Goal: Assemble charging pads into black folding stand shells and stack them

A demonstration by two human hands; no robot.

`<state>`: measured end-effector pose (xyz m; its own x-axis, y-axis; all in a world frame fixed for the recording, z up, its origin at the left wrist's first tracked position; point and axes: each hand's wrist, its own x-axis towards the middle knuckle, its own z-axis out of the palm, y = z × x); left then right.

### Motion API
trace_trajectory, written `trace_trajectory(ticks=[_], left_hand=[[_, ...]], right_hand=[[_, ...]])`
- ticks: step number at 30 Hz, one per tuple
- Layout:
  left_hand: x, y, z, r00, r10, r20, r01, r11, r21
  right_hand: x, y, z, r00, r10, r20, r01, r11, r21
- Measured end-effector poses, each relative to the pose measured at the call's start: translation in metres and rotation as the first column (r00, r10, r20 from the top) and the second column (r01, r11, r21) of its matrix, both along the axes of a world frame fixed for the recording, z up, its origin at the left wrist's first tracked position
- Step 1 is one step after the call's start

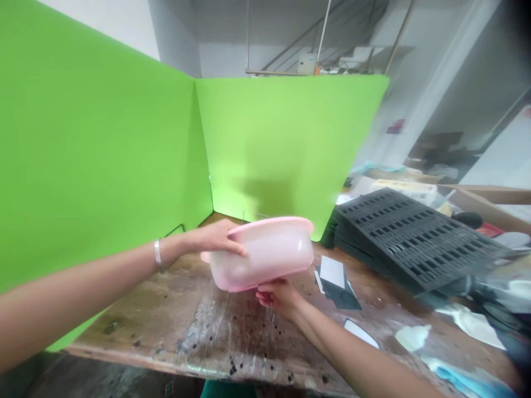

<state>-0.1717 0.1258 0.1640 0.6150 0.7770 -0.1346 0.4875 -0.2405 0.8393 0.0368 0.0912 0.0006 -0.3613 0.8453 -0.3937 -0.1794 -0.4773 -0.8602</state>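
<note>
A pink translucent basin (265, 257) is held above the wooden table (166, 331), tilted so that its outer side faces me. My left hand (219, 237) grips its rim at the upper left, the thumb pressed on the outer wall and the other fingers hidden behind it. Under the basin's lower edge, my right hand (276, 296) touches the bottom with curled fingers. A silver bracelet (157, 255) circles my left wrist.
Green panels (290, 138) stand behind and to the left. Black slotted trays (410, 237) are stacked at the right, near cardboard boxes (481, 207). White and dark cards (334, 276), scraps and a blue cloth (464, 381) lie on the table's right side.
</note>
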Motion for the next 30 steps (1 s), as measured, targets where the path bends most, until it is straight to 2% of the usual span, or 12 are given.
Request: trace_trajectory(ticks=[3, 6, 9, 12, 16, 20, 25, 28, 30], left_hand=[[-0.01, 0.026, -0.001, 0.99, 0.139, 0.009, -0.139, 0.988, 0.067], [-0.026, 0.049, -0.004, 0.962, 0.255, 0.1, -0.263, 0.961, 0.081], [-0.045, 0.067, -0.011, 0.916, 0.329, 0.232, -0.343, 0.939, 0.021], [-0.06, 0.079, -0.021, 0.837, 0.411, 0.361, -0.425, 0.904, -0.045], [-0.067, 0.088, -0.035, 0.726, 0.516, 0.455, -0.498, 0.85, -0.169], [-0.061, 0.087, -0.04, 0.658, 0.583, 0.477, -0.501, 0.812, -0.3], [-0.044, 0.075, -0.031, 0.616, 0.587, 0.526, -0.448, 0.81, -0.379], [-0.027, 0.059, -0.02, 0.573, 0.553, 0.604, -0.475, 0.825, -0.305], [-0.008, 0.04, -0.009, 0.589, 0.512, 0.625, -0.533, 0.828, -0.176]], right_hand=[[-0.002, 0.009, -0.003, 0.995, -0.09, 0.042, 0.094, 0.988, -0.122], [-0.001, 0.016, 0.008, 0.988, -0.151, 0.021, 0.152, 0.978, -0.141], [0.0, 0.021, 0.024, 0.985, -0.171, -0.008, 0.169, 0.979, -0.11], [0.002, 0.026, 0.038, 0.985, -0.172, -0.016, 0.17, 0.982, -0.079], [0.014, 0.031, 0.057, 0.986, -0.166, -0.015, 0.165, 0.985, -0.049], [0.043, 0.027, 0.081, 0.988, -0.154, -0.023, 0.153, 0.988, -0.023], [0.102, 0.007, 0.115, 0.993, -0.113, 0.031, 0.11, 0.991, 0.081], [0.141, -0.01, 0.139, 0.993, -0.088, 0.085, 0.071, 0.98, 0.184], [0.164, -0.024, 0.156, 0.987, -0.126, 0.098, 0.099, 0.966, 0.24]])
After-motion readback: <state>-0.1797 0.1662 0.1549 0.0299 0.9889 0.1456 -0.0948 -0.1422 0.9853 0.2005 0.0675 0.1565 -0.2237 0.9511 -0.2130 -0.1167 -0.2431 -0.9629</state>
